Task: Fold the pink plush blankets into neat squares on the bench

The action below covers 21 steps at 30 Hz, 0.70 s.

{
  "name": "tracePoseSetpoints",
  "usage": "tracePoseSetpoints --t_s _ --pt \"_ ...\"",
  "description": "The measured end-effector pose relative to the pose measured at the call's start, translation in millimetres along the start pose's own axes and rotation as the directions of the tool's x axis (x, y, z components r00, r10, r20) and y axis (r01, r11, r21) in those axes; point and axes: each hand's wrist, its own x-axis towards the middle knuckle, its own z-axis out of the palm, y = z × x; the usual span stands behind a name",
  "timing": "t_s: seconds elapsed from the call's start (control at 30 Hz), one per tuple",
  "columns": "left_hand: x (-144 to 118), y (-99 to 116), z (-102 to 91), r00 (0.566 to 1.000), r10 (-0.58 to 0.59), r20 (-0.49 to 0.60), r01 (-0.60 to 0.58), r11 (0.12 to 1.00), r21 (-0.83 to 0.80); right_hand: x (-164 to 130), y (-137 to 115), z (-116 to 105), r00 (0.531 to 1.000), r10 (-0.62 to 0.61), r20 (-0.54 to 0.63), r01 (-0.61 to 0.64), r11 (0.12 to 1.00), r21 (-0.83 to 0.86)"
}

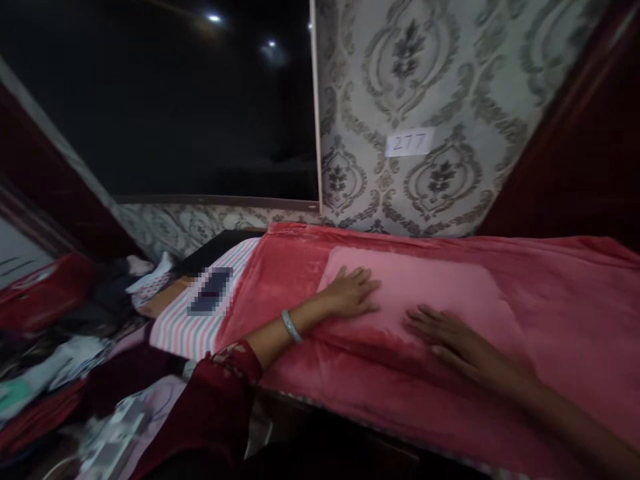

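Lying flat on the red plush blanket that covers the raised surface: a pale pink cloth, just below the patterned wall. Left hand open, fingers spread, palm pressed on the cloth's near-left part; right hand also open and flat at its front edge, gripping nothing. Looks soft, thin, light and limp, likely to cling to the plush beneath and to wrinkle rather than slide; best taken at a corner or along an edge. A pale bangle on the left wrist. Striped fabric just left of the blanket, heaped clothes further left, a numbered label on the wall. Nothing resting on the cloth besides the hands.
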Motion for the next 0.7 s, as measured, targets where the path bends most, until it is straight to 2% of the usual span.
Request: tracePoseSetpoints --t_s 0.13,0.23,0.33,0.5,0.57,0.7 --pt "-64.2 27.7 20.4 0.99 0.067 -0.125 -0.066 0.998 0.018 30.1 -9.2 -2.4 0.982 -0.109 -0.156 0.112 0.994 0.009" --pt "-90.4 44.1 44.3 0.977 0.052 -0.206 -0.037 0.996 0.076 75.9 -17.2 3.1 0.968 -0.207 -0.144 0.206 0.978 -0.022" --pt "-100.0 53.1 66.5 0.957 -0.001 -0.291 0.038 0.992 0.122 127.1 -17.5 15.0 0.964 -0.259 -0.057 0.257 0.966 -0.037" --pt "-103.6 56.1 84.3 0.917 -0.024 -0.399 0.084 0.988 0.132 188.3 -5.1 32.9 0.976 -0.184 0.113 0.198 0.971 -0.134" --pt "-104.8 56.1 85.9 0.91 -0.021 -0.414 0.084 0.987 0.134 204.0 2.9 36.2 0.98 -0.152 0.131 0.173 0.971 -0.166" --pt "-106.8 57.1 84.7 0.905 -0.026 -0.424 0.083 0.989 0.118 234.3 27.6 40.0 0.991 -0.098 0.091 0.115 0.971 -0.209"
